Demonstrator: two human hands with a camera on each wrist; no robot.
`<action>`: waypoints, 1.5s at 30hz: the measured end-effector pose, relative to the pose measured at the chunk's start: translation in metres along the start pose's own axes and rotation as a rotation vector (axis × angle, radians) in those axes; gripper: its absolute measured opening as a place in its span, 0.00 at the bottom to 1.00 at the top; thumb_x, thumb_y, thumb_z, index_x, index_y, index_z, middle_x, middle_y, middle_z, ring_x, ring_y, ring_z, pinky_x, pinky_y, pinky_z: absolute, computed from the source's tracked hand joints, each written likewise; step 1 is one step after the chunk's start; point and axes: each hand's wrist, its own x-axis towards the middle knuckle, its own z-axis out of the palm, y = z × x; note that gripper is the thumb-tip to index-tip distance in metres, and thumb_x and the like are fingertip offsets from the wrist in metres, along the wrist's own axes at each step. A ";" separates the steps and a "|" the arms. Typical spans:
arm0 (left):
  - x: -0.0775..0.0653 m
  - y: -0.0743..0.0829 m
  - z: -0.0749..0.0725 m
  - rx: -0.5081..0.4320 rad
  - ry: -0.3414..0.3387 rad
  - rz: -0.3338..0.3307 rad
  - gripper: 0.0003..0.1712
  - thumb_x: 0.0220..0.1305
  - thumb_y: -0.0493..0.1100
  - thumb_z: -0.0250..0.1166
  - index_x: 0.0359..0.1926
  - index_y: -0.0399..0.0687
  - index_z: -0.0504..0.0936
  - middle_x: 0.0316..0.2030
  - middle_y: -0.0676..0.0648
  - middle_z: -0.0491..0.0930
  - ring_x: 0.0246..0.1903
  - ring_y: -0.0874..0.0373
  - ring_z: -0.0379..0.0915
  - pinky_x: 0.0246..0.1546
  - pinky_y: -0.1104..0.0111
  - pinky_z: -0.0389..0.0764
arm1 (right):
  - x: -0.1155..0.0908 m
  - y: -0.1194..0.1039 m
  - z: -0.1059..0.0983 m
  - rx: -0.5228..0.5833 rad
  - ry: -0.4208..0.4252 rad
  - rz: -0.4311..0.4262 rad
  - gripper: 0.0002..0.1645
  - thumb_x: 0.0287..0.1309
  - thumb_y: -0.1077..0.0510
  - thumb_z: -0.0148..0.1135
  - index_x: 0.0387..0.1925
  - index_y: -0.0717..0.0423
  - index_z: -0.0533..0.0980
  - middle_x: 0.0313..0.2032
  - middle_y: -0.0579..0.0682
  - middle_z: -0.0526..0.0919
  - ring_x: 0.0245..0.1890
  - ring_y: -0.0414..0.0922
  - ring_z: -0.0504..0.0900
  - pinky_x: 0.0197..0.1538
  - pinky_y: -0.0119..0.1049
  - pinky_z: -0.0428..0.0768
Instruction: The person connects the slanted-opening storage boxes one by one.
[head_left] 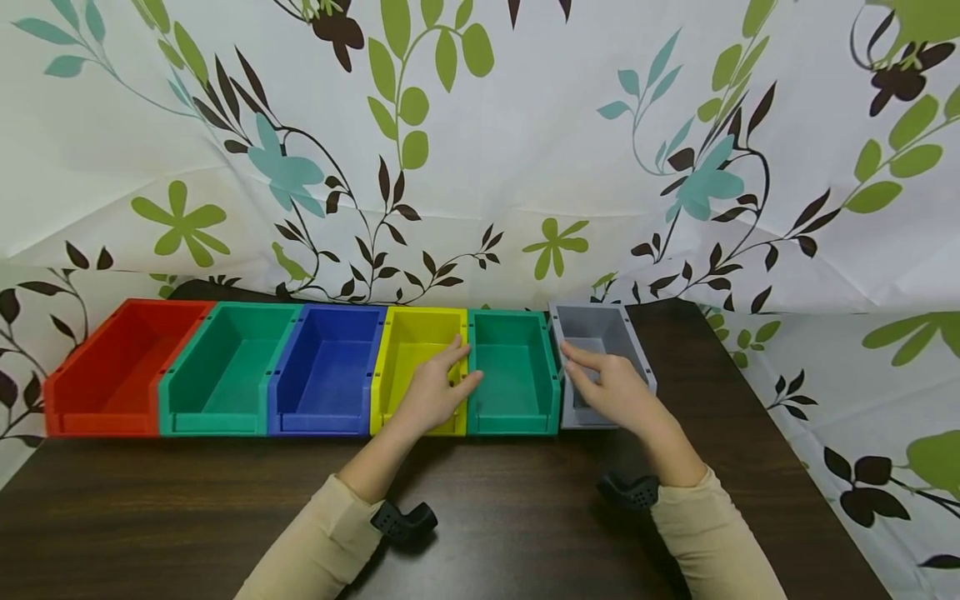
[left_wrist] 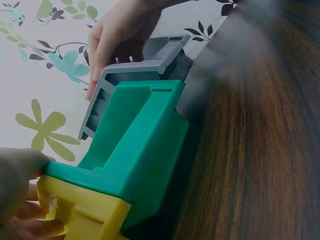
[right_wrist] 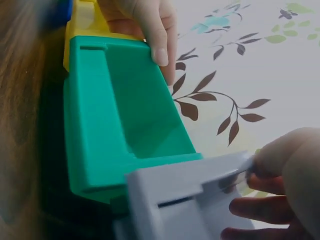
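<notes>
My left hand [head_left: 432, 393] pinches the side walls where the yellow bin [head_left: 420, 323] meets the green bin [head_left: 517, 379] to its right. Its thumb lies on the green side, and its other fingers reach into the yellow bin, as the left wrist view shows. With my right hand [head_left: 621, 393] I grip the left wall of the grey bin [right_wrist: 172, 182] at the row's right end. In the right wrist view the grey bin's front edge overlaps the green bin's near corner, and the grey bin stands slightly askew to it. All three bins hold nothing.
Further left in the row stand a blue bin [head_left: 330, 367], another green bin [head_left: 225, 367] and a red bin [head_left: 123, 367]. They sit on a dark wooden table [head_left: 187, 508]. A leaf-patterned cloth [head_left: 487, 183] hangs behind. Each wrist wears a black device [head_left: 405, 522].
</notes>
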 end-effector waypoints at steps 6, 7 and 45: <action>-0.004 -0.002 0.009 -0.008 -0.014 -0.013 0.31 0.65 0.49 0.60 0.65 0.39 0.68 0.69 0.40 0.57 0.69 0.46 0.55 0.66 0.53 0.61 | 0.007 0.007 -0.015 -0.067 -0.243 -0.006 0.33 0.68 0.49 0.50 0.70 0.56 0.58 0.72 0.59 0.54 0.63 0.60 0.68 0.54 0.53 0.75; -0.004 -0.002 0.010 -0.014 -0.018 -0.016 0.31 0.65 0.49 0.60 0.65 0.39 0.67 0.69 0.40 0.57 0.69 0.46 0.54 0.66 0.53 0.61 | 0.009 0.008 -0.019 -0.070 -0.290 -0.005 0.35 0.68 0.48 0.51 0.71 0.57 0.56 0.72 0.60 0.51 0.68 0.61 0.59 0.60 0.57 0.71; 0.000 -0.001 -0.001 -0.019 -0.007 -0.010 0.31 0.66 0.49 0.59 0.65 0.38 0.67 0.70 0.41 0.56 0.69 0.47 0.54 0.68 0.54 0.59 | 0.086 0.008 -0.054 -0.127 -0.648 0.185 0.68 0.37 0.35 0.73 0.74 0.45 0.45 0.75 0.59 0.33 0.72 0.64 0.31 0.66 0.70 0.43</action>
